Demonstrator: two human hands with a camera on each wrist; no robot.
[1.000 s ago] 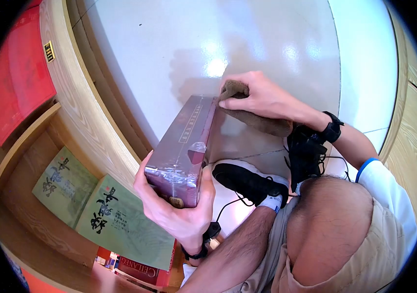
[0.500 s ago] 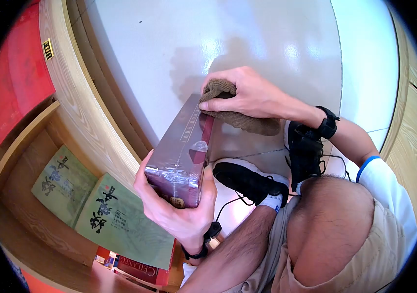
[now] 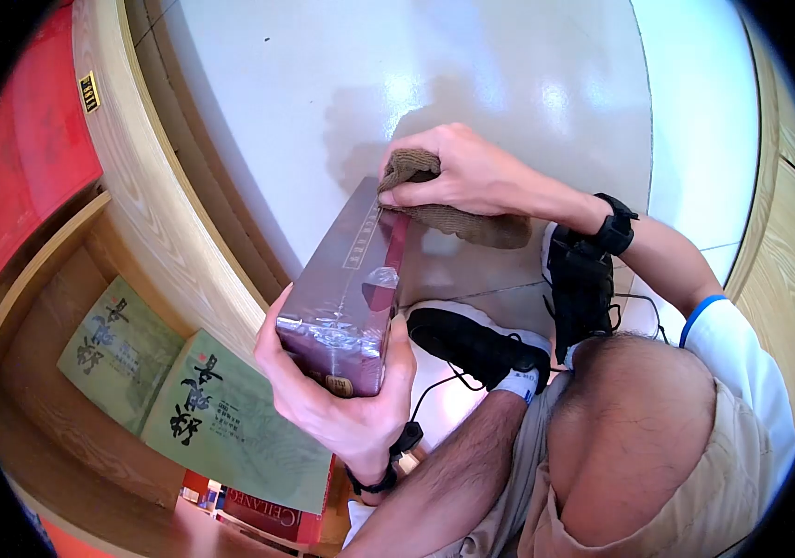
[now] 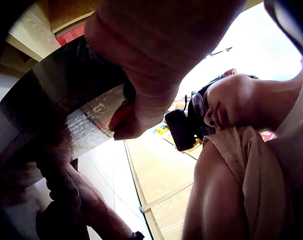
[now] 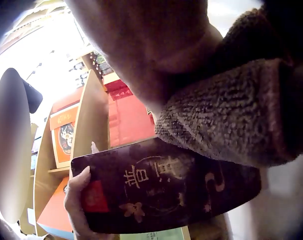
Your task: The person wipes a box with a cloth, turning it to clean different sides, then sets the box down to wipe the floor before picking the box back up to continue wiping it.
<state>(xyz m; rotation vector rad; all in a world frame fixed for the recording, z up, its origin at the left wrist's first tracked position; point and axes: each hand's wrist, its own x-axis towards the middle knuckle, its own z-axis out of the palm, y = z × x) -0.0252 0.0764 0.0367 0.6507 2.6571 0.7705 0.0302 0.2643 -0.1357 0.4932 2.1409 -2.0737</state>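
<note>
A long dark maroon box (image 3: 327,288) in shiny clear wrap is tilted away from the body in the head view. My left hand (image 3: 346,414) grips its near end from below, thumb on one side and fingers on the other. My right hand (image 3: 472,177) pinches a bunched brown towel (image 3: 481,226) and presses it against the far part of the box's edge. Gold characters and a flower decorate the box's broad face (image 5: 151,195) in the right wrist view. There the ribbed towel (image 5: 216,112) overlaps the box's upper edge.
On the left stands a wooden shelf unit (image 3: 174,177) holding green packages (image 3: 239,418) with black lettering and a red package (image 3: 30,149). Below are the pale tiled floor (image 3: 527,56), black shoes (image 3: 476,344) and the person's bare knee (image 3: 630,437). Wooden cabinetry (image 3: 788,242) lines the right side.
My right hand and the towel have moved left, from beside the box's far edge onto its top edge, slowing in the last half second. The left hand and box have stayed nearly still.
</note>
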